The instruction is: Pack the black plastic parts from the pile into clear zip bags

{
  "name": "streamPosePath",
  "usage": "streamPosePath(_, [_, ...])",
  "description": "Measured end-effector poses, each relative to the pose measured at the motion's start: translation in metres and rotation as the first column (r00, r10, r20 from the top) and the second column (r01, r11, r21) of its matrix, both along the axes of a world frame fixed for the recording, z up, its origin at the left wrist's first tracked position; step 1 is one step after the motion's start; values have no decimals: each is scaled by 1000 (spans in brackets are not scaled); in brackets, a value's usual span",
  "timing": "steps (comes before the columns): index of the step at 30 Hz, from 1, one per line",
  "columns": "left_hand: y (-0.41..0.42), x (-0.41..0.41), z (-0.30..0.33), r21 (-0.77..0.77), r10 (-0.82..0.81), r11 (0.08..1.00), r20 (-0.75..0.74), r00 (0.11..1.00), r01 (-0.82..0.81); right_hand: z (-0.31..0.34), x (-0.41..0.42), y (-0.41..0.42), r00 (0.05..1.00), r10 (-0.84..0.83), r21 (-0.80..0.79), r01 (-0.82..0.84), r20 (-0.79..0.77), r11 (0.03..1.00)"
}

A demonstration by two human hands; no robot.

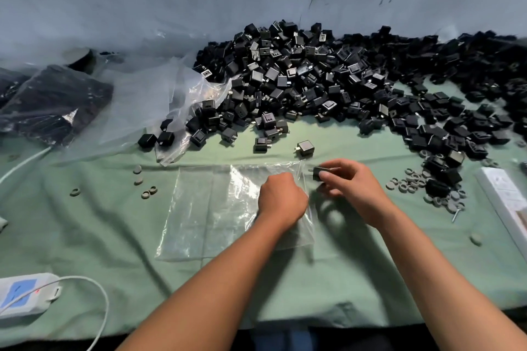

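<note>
A large pile of black plastic parts (328, 74) with metal prongs spreads across the back and right of the green cloth. A clear zip bag (216, 208) lies flat in front of me, its mouth toward the right. My left hand (281, 198) is curled on the bag's right edge, gripping the opening. My right hand (350, 182) pinches one black part (318, 173) just outside the bag's mouth, prongs pointing left. Single loose parts (305, 147) lie between the pile and the bag.
Filled bags of parts (54, 100) and crumpled clear plastic (159, 100) lie at the left. Small grey rings and caps (410, 181) are scattered right and left (148, 192). A white power strip (25, 295) with cable sits front left; a white box (507, 194) at the right edge.
</note>
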State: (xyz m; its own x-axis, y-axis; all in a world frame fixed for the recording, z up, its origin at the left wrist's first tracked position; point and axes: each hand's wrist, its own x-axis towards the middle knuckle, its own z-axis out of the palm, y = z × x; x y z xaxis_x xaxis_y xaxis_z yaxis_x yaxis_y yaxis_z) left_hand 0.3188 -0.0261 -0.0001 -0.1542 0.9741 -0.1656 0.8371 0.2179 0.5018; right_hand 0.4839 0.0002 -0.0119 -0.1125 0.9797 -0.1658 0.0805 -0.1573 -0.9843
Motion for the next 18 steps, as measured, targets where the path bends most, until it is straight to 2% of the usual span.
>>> streamPosePath(3, [6,-10,3,-69,67,996,159,985,-56,5,-9,-1,989,133,-89,-127,63,988])
streamPosePath(6, [8,-19,8,-65,99,994,221,970,-87,12,-16,-3,936,283,-201,-243,208,949])
streamPosePath(10, [6,-23,19,64,27,997,122,992,-35,16,-25,-3,865,416,-307,-330,279,893])
streamPosePath(12, [5,-21,27,130,-22,991,42,999,17,20,-28,-1,840,493,-337,-407,227,849])
streamPosePath(15, [4,-17,45,182,-54,982,-2,999,54,29,-36,1,817,567,-347,-505,102,790])
streamPosePath(18, [2,-14,61,171,-75,983,15,997,72,32,-55,-3,826,554,-365,-487,102,794])
